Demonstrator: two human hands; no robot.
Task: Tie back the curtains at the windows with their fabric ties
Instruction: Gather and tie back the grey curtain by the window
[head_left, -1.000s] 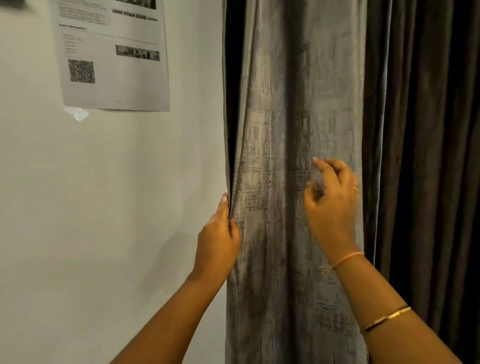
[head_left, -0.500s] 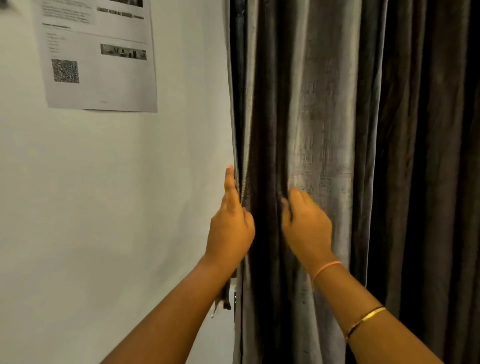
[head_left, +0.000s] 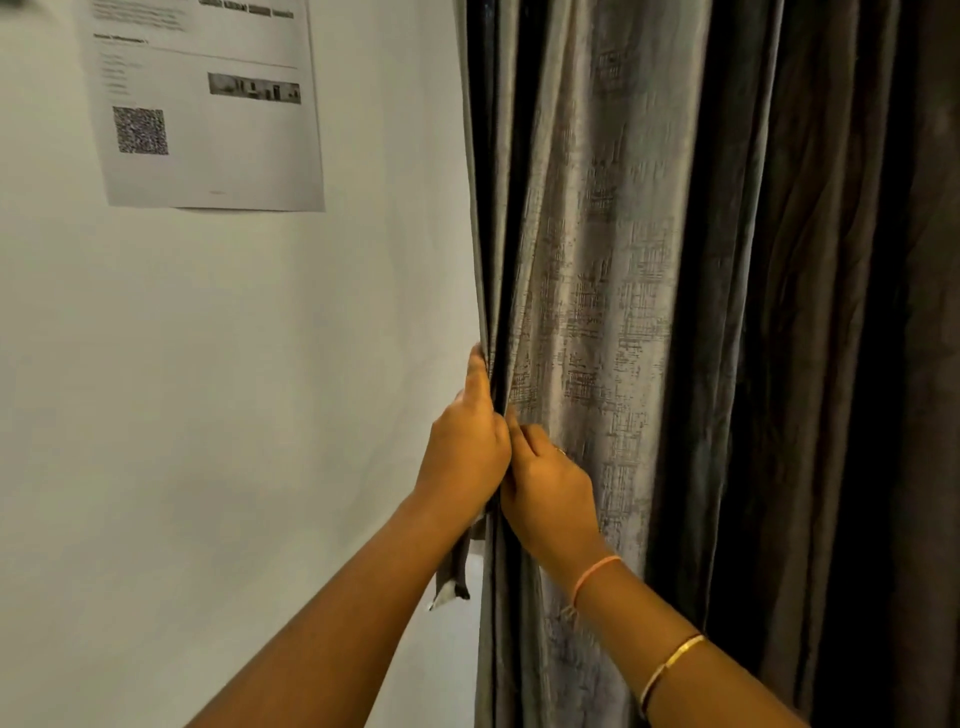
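Left hand (head_left: 462, 452) clamps round the leading edge of the grey curtain (head_left: 597, 312), right by the wall (head_left: 208, 415), index finger up along the hem. Pressed against it, the right hand (head_left: 550, 488) curls its fingers into the next fold. A fabric tie (head_left: 451, 574) dangles just below the left hand.

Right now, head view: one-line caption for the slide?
Left hand grips the edge of the grey curtain by the wall, right hand tucked into its folds; fabric tie hangs below the left wrist.
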